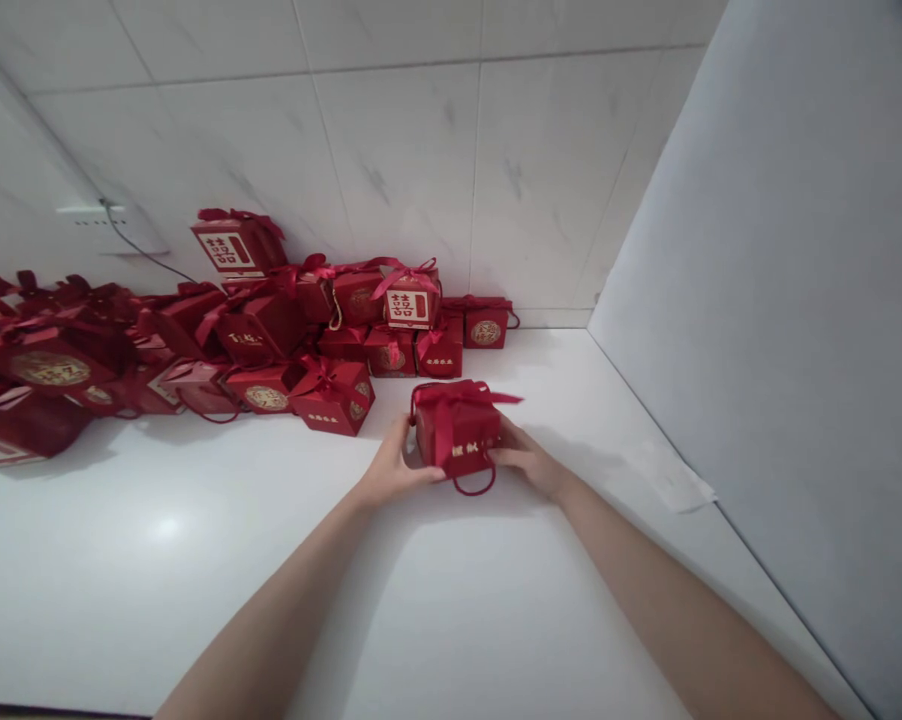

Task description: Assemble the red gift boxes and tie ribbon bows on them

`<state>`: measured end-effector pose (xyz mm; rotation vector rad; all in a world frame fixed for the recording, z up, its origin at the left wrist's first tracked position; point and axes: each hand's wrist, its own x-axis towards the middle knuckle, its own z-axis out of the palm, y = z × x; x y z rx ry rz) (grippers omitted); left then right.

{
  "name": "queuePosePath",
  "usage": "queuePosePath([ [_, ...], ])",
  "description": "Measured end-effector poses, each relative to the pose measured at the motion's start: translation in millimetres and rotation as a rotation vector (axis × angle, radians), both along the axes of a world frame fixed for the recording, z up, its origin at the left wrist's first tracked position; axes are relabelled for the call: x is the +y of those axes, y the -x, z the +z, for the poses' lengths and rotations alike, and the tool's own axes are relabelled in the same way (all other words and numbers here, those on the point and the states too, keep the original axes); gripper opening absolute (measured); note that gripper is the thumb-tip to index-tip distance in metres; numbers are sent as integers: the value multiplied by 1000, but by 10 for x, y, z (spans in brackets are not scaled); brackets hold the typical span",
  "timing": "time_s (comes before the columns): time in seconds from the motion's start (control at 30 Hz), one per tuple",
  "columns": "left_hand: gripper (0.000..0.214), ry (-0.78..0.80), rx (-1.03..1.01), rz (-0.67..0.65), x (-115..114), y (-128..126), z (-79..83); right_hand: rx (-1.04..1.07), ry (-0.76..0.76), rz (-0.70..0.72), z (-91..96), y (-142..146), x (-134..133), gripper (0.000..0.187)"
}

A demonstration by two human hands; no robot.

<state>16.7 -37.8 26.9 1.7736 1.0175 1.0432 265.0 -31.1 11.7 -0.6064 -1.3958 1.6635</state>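
Note:
A red gift box (466,430) with a red ribbon bow on top, gold lettering and a red cord handle is held between my two hands, over the white tabletop. My left hand (400,468) grips its left side, the thumb along the lower front edge. On the right side my right hand (530,460) closes round it, some fingers hidden behind the box. Just beyond it stands a short stack of similar red boxes (440,350), one of which shows a white label (408,303) with a red character.
Many more red boxes (331,395) are piled along the tiled wall (391,150) to the left. A tall white panel (781,260) bounds the right side, with a scrap of white paper (672,480) at its foot. A socket (113,230) with a cable sits behind the pile.

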Motion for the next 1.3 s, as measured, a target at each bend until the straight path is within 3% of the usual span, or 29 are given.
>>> queuePosePath([
  [0.17,78,24,-171,-30,-13,-50,-42,-113,49,-90,-56,43,-3,72],
  [0.3,65,144,-207,-34,-47,-62,-26,-167,10,-81,-46,29,-42,73],
  [0.43,74,289,-245,-76,-83,-97,22,-125,-74,-27,-34,43,-78,102],
  [0.53,81,310,-297,-179,-89,-128,53,-75,-85,-33,1,87,-109,116],
  [0.67,94,281,-290,-338,-65,-124,64,-17,-130,-70,77,123,-132,108],
  [0.77,96,296,-280,-385,-63,-104,75,-28,-132,-81,104,113,-130,101],
  [1.0,85,321,-252,-323,-94,-98,79,-41,-111,-112,92,95,-139,110],
  [1.3,96,272,-163,-242,-66,-58,15,-159,-245,-128,189,100,-136,90],
])
